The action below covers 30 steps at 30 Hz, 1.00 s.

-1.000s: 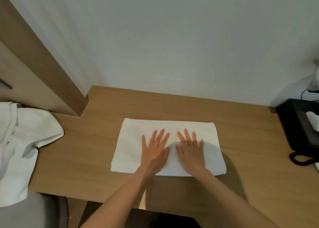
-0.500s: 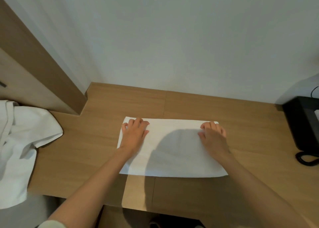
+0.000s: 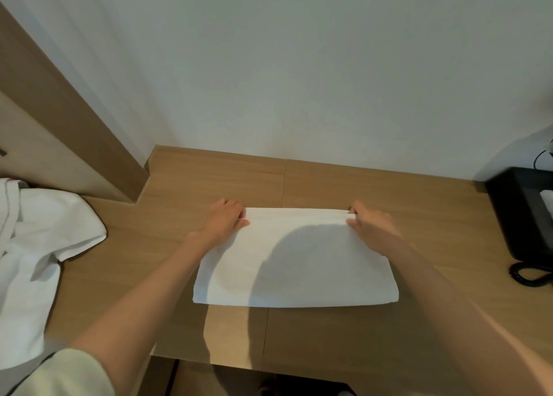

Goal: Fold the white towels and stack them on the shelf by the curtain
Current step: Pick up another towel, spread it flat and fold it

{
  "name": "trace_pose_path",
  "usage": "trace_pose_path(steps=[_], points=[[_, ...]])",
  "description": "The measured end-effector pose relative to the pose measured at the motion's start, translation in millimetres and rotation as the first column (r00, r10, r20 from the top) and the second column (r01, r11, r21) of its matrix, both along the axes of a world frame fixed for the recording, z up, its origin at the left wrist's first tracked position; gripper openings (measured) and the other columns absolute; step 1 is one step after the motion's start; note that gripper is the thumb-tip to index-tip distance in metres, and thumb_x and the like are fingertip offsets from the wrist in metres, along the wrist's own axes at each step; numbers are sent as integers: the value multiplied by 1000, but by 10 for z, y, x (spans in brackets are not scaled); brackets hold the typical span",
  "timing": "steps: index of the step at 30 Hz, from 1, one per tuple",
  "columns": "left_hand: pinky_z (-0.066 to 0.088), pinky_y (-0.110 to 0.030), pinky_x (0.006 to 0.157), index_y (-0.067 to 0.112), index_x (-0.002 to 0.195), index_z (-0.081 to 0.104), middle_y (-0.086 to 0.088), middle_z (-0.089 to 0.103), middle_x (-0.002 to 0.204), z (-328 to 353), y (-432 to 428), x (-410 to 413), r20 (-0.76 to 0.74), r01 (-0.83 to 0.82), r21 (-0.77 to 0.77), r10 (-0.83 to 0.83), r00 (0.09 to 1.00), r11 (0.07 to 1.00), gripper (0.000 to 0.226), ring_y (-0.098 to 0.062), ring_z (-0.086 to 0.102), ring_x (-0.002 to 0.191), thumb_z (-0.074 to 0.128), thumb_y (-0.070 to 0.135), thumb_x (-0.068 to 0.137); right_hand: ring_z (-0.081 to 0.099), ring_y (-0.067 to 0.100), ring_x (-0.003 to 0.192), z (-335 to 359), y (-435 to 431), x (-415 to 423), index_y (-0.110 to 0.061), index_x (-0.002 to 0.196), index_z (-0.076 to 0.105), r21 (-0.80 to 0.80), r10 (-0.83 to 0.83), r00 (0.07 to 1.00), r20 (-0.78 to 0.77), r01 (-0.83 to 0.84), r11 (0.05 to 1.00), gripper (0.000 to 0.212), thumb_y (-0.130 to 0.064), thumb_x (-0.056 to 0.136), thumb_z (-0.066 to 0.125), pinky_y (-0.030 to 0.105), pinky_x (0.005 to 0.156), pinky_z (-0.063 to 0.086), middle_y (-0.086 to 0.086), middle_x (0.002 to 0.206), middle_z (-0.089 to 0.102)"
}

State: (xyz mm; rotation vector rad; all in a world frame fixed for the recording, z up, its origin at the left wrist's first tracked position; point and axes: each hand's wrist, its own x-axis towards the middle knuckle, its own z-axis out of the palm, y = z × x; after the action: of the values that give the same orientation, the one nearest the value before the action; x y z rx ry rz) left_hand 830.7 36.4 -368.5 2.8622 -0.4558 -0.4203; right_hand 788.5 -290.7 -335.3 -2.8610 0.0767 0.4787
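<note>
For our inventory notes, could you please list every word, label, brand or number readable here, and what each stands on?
None: no word, label, brand or number can be read in this view.
The folded white towel, the crumpled white cloth and the light wooden desk are plain.
The black desk telephone bears a pale patch at the frame's edge, too blurred to read.

left hand (image 3: 223, 222) and right hand (image 3: 372, 229) slid apart to far corners of towel (image 3: 299, 267), fingers (image 3: 237, 213) now pinching edge

Desk (image 3: 359, 186) wood shows between folded towel (image 3: 293, 264) and crumpled cloth (image 3: 39, 246) left, telephone (image 3: 520, 216) right.
</note>
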Motion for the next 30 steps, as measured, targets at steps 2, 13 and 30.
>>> trace_pose_path(steps=[2,13,30], points=[[27,-32,70,11,100,51,-10,59,102,36,24,16,-22,-42,-81,40,999,996,23,-24,44,91,44,33,99,57,34,90,26,16,3,-14,106,44,-18,-8,1000,25,9,1000,15,-26,100,40,34,69,32,13,98,64],[22,-34,106,16,130,47,-10,48,123,39,-138,-180,277,-287,-30,284,918,957,35,-27,41,115,49,12,95,52,31,103,-193,138,-89,-7,109,58,-70,-215,928,304,247,967,20,-4,90,53,36,86,37,13,108,59],[-13,-35,117,40,149,1,6,-9,159,-393,-380,-783,166,-309,1,305,938,951,55,-15,-13,146,18,50,98,-12,18,147,-713,420,-582,-43,148,-6,-68,-39,975,219,55,996,55,-54,97,10,40,118,-12,-6,160,-10]])
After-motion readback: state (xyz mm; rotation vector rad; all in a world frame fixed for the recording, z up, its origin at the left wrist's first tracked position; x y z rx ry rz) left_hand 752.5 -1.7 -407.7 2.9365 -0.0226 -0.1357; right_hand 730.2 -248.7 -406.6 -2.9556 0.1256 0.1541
